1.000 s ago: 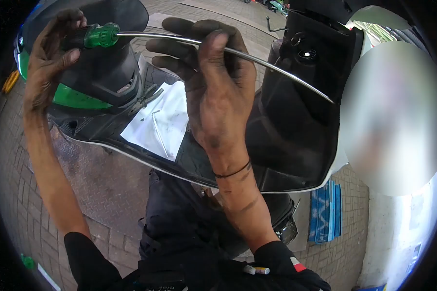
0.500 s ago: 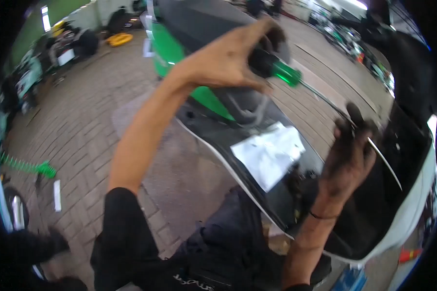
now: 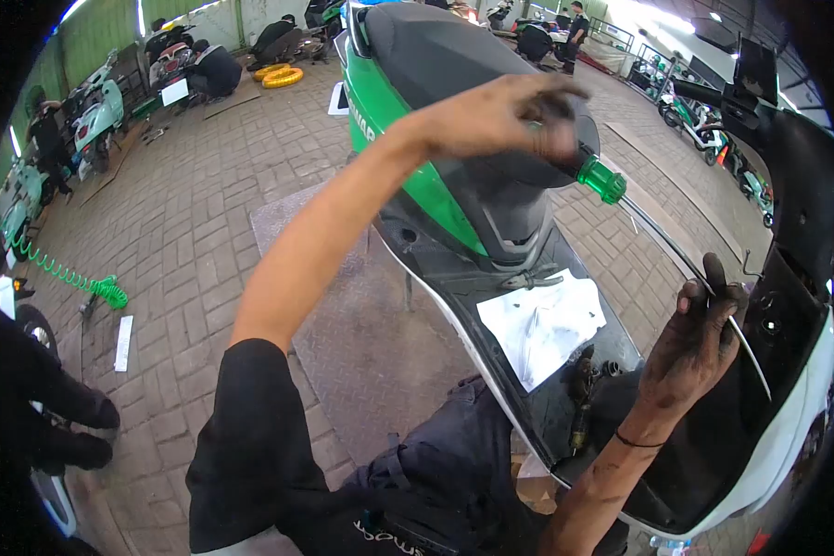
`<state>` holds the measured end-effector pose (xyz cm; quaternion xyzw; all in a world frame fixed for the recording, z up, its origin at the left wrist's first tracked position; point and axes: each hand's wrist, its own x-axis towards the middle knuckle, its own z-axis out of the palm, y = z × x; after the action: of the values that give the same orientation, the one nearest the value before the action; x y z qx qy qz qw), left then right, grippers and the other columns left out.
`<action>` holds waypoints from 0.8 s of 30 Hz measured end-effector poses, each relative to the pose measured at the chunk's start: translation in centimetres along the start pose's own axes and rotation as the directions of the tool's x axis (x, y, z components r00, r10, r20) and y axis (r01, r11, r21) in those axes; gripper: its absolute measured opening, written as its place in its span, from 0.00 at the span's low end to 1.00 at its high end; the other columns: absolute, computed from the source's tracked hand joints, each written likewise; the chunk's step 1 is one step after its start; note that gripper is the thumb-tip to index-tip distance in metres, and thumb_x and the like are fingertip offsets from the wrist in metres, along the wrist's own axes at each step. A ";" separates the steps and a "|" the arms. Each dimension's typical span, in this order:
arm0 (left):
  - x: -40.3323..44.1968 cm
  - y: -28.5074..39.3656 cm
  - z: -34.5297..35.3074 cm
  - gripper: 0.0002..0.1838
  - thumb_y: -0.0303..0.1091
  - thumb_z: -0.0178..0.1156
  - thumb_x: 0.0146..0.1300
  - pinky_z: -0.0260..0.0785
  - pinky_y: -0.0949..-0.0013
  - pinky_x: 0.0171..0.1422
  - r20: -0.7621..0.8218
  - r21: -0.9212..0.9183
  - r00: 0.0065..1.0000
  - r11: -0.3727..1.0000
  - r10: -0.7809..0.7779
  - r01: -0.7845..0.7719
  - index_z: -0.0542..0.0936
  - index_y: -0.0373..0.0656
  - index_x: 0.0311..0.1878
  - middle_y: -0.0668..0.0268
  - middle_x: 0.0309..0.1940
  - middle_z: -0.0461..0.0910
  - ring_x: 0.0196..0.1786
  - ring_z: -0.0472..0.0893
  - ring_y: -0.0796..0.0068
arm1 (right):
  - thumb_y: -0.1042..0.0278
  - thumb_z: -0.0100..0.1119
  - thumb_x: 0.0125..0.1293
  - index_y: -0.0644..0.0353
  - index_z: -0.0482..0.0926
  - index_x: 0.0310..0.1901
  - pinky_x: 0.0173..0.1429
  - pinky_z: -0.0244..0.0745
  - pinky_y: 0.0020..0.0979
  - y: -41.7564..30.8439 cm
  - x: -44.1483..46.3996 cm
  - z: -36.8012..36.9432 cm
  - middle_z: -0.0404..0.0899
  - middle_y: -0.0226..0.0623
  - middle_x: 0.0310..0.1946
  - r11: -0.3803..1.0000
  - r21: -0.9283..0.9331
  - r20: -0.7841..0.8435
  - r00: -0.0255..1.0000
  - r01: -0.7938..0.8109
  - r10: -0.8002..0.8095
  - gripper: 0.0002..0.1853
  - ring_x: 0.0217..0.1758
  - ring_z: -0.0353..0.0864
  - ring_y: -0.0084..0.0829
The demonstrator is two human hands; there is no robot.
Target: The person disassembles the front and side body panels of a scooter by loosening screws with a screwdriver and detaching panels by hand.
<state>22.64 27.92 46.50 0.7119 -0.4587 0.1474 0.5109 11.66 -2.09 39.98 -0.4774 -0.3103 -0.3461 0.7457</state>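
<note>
A long screwdriver (image 3: pixel 604 180) with a green and black handle slants down to the right over a green scooter. My left hand (image 3: pixel 505 116) is curled at the black end of the handle, its fingers smeared by motion and partly covering it. With blackened fingers, my right hand (image 3: pixel 690 347) pinches the metal shaft well below the handle. The shaft's thin end extends past this hand toward the dark inner front panel (image 3: pixel 771 324). Below the hands, a crumpled white sheet (image 3: pixel 542 324) lies on the scooter's black floorboard.
A dark tool (image 3: pixel 581 398) lies on the floorboard by the sheet. The black seat (image 3: pixel 445 51) rises behind my left hand. At left are a coiled green hose (image 3: pixel 109 292) and a person's dark-clothed legs (image 3: pixel 74 417). Other people and scooters (image 3: pixel 102 116) are farther back.
The view has shifted, so the scooter appears lower and farther right. My left hand's fingers have lifted and loosened around the handle. My right hand still pinches the shaft.
</note>
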 end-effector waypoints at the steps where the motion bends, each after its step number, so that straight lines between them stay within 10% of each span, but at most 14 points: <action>1: -0.1 1.8 -0.9 0.26 0.44 0.66 0.65 0.66 0.67 0.67 0.124 -0.127 0.939 0.934 -0.320 0.335 0.77 0.40 0.63 0.65 0.54 0.78 0.57 0.76 0.76 | 0.64 0.48 0.79 0.65 0.75 0.56 0.44 0.78 0.24 -0.1 -0.1 -0.1 0.79 0.61 0.56 1.000 -0.002 -0.001 1.000 0.003 -0.003 0.14 0.44 0.85 0.32; 4: 1.4 0.8 -1.8 0.24 0.40 0.69 0.62 0.66 0.67 0.65 0.472 0.034 0.641 0.739 -0.606 0.673 0.78 0.38 0.58 0.65 0.53 0.78 0.58 0.75 0.76 | 0.65 0.49 0.79 0.65 0.75 0.57 0.44 0.77 0.24 -0.2 0.0 -0.1 0.79 0.61 0.55 0.999 0.041 -0.012 1.000 -0.016 0.017 0.14 0.44 0.85 0.31; 6: -0.1 0.3 -0.5 0.25 0.37 0.73 0.58 0.67 0.67 0.65 0.108 0.024 0.992 0.998 -0.069 0.066 0.78 0.38 0.56 0.65 0.53 0.78 0.59 0.75 0.75 | 0.65 0.49 0.79 0.65 0.74 0.58 0.44 0.77 0.25 -0.3 0.1 -0.4 0.79 0.60 0.55 0.999 0.042 -0.022 1.000 0.017 -0.016 0.15 0.44 0.85 0.31; 10: 0.4 0.4 1.1 0.27 0.37 0.74 0.58 0.69 0.66 0.66 0.025 0.029 0.962 0.962 0.271 -0.272 0.77 0.39 0.57 0.63 0.55 0.78 0.59 0.76 0.70 | 0.65 0.49 0.79 0.66 0.73 0.58 0.44 0.76 0.25 -0.7 0.0 -0.2 0.80 0.60 0.54 0.999 0.024 -0.033 0.999 0.043 -0.042 0.15 0.42 0.84 0.31; 11: 0.2 0.6 1.0 0.27 0.37 0.74 0.58 0.69 0.66 0.66 0.025 0.025 0.963 0.963 0.269 -0.270 0.77 0.39 0.57 0.63 0.55 0.78 0.59 0.76 0.70 | 0.65 0.49 0.79 0.66 0.73 0.59 0.44 0.75 0.25 -0.7 0.0 -0.3 0.80 0.59 0.54 0.999 0.010 -0.035 0.999 0.032 -0.032 0.15 0.42 0.84 0.31; 13: -0.2 1.6 0.1 0.26 0.50 0.71 0.62 0.74 0.70 0.49 0.001 -0.360 0.979 0.913 -0.203 0.190 0.79 0.38 0.51 0.67 0.46 0.80 0.53 0.78 0.75 | 0.65 0.49 0.79 0.66 0.73 0.59 0.44 0.74 0.26 -0.8 0.0 -0.5 0.80 0.59 0.54 1.000 -0.004 -0.044 0.999 0.028 -0.029 0.15 0.42 0.83 0.30; 15: 0.7 -0.1 -1.7 0.27 0.55 0.66 0.65 0.75 0.69 0.46 0.215 -0.231 0.903 0.879 -0.372 0.417 0.79 0.39 0.51 0.67 0.44 0.81 0.52 0.78 0.75 | 0.65 0.49 0.79 0.66 0.73 0.58 0.44 0.73 0.26 -0.9 0.1 -0.7 0.80 0.58 0.53 0.999 0.019 -0.018 0.999 0.038 -0.038 0.15 0.41 0.82 0.29; 18: 0.0 -0.1 -0.7 0.26 0.33 0.75 0.56 0.70 0.66 0.65 0.121 0.046 0.992 0.999 -0.024 0.018 0.78 0.40 0.57 0.68 0.52 0.78 0.57 0.76 0.74 | 0.65 0.49 0.79 0.66 0.73 0.56 0.43 0.72 0.26 -0.9 -0.1 -1.1 0.80 0.58 0.54 0.998 -0.031 -0.062 0.997 0.048 -0.050 0.14 0.40 0.81 0.27; 21: 0.3 -1.0 -0.1 0.31 0.30 0.79 0.49 0.67 0.66 0.69 0.083 -0.158 0.989 0.981 0.123 -0.109 0.78 0.40 0.57 0.69 0.54 0.78 0.57 0.76 0.74 | 0.65 0.49 0.79 0.66 0.73 0.54 0.43 0.72 0.25 -1.1 -0.2 -0.8 0.80 0.57 0.53 0.999 -0.023 -0.085 0.995 0.048 -0.050 0.13 0.39 0.81 0.27; 23: 0.1 -0.4 0.0 0.29 0.30 0.77 0.52 0.69 0.66 0.67 0.033 -0.329 0.991 0.938 0.129 -0.111 0.78 0.40 0.58 0.67 0.56 0.78 0.56 0.77 0.75 | 0.65 0.49 0.79 0.65 0.73 0.54 0.43 0.73 0.25 -1.2 0.1 -1.0 0.81 0.57 0.53 0.998 -0.021 -0.058 0.997 0.054 -0.055 0.12 0.40 0.82 0.28; 24: 0.2 -0.9 -1.2 0.28 0.31 0.76 0.53 0.71 0.67 0.64 0.108 -0.372 0.983 0.911 -0.148 0.178 0.78 0.39 0.58 0.66 0.56 0.78 0.54 0.77 0.76 | 0.65 0.49 0.79 0.65 0.73 0.54 0.42 0.74 0.24 -1.2 0.3 -1.0 0.81 0.56 0.53 0.998 -0.016 -0.031 0.997 0.067 -0.068 0.12 0.41 0.82 0.28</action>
<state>23.77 28.88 46.66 0.6403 -0.4372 -0.0151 0.6315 10.99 -3.48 40.45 -0.4667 -0.3118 -0.3809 0.7348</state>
